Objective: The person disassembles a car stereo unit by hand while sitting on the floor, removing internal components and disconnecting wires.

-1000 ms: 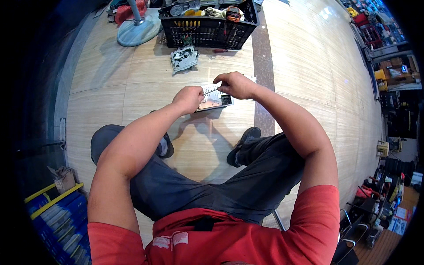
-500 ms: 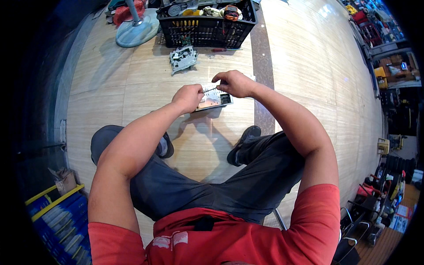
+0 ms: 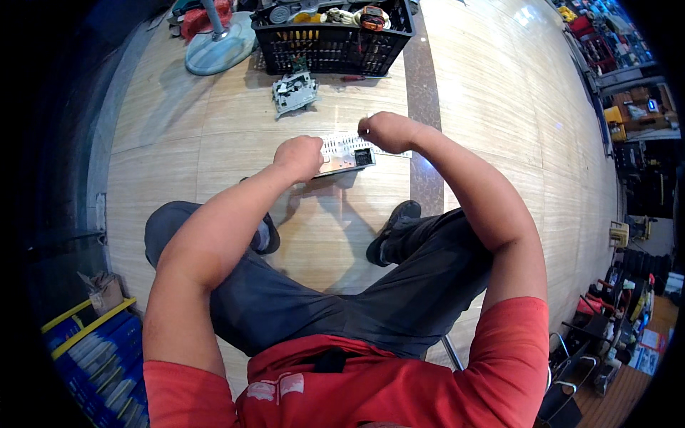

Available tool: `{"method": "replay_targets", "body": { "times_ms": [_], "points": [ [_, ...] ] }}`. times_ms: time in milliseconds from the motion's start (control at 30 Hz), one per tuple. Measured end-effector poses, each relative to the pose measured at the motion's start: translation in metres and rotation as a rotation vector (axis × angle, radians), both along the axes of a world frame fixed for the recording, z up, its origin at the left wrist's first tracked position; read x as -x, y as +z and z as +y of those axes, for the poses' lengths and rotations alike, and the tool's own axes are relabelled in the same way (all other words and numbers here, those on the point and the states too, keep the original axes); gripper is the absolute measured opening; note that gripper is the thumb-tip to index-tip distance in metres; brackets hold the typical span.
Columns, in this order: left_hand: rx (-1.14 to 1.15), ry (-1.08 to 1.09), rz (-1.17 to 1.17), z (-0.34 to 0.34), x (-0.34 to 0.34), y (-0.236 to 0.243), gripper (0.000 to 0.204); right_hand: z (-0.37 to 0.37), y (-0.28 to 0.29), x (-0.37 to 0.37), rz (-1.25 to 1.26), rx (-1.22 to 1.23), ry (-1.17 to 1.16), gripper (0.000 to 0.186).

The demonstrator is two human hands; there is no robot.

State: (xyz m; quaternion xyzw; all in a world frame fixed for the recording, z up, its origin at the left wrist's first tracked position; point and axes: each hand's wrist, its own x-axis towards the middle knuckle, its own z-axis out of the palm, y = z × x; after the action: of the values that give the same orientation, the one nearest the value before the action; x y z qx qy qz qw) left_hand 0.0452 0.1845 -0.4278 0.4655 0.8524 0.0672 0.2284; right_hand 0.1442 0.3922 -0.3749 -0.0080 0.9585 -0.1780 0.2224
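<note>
A flat silver metal-cased electronic unit (image 3: pixel 341 158) is in front of me, above the floor between my feet. Rows of slots run along its top, and a dark square opening shows at its right. My left hand (image 3: pixel 300 157) is closed around the unit's left end, thumb and fingers partly hidden behind the knuckles. At the far right corner, my right hand (image 3: pixel 389 132) is closed with bent fingers; what they pinch, if anything, is too small to make out. Beyond the unit, a grey-white metal mechanism with a green board (image 3: pixel 295 94) lies on the floor.
A black plastic crate (image 3: pixel 332 50) full of tools and parts stands at the back, a red-handled screwdriver (image 3: pixel 354 78) at its foot. Left of it is a round pedestal base (image 3: pixel 220 53). Blue bins with yellow rails (image 3: pixel 96 357) sit lower left; cluttered shelves (image 3: pixel 628 114) line the right.
My right hand has moved a little to the right, away from my left hand, and more of the slotted top shows. My left hand stays on the unit.
</note>
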Motion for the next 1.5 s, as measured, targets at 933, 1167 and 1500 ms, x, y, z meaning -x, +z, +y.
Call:
{"method": "replay_targets", "body": {
  "times_ms": [933, 1167, 1500],
  "points": [
    [-0.493, 0.346, -1.129, 0.039, 0.023, 0.050, 0.028, -0.019, 0.019, 0.001, 0.562, 0.573, -0.433, 0.014],
    [-0.322, -0.025, -0.377, 0.039, 0.027, 0.083, 0.032, 0.019, -0.007, 0.010, 0.544, 0.363, -0.449, 0.018],
    [-0.024, -0.237, -0.190, 0.015, 0.022, 0.135, 0.029, 0.124, -0.231, -0.033, 0.274, -0.184, -0.899, 0.027]
  ]
}}
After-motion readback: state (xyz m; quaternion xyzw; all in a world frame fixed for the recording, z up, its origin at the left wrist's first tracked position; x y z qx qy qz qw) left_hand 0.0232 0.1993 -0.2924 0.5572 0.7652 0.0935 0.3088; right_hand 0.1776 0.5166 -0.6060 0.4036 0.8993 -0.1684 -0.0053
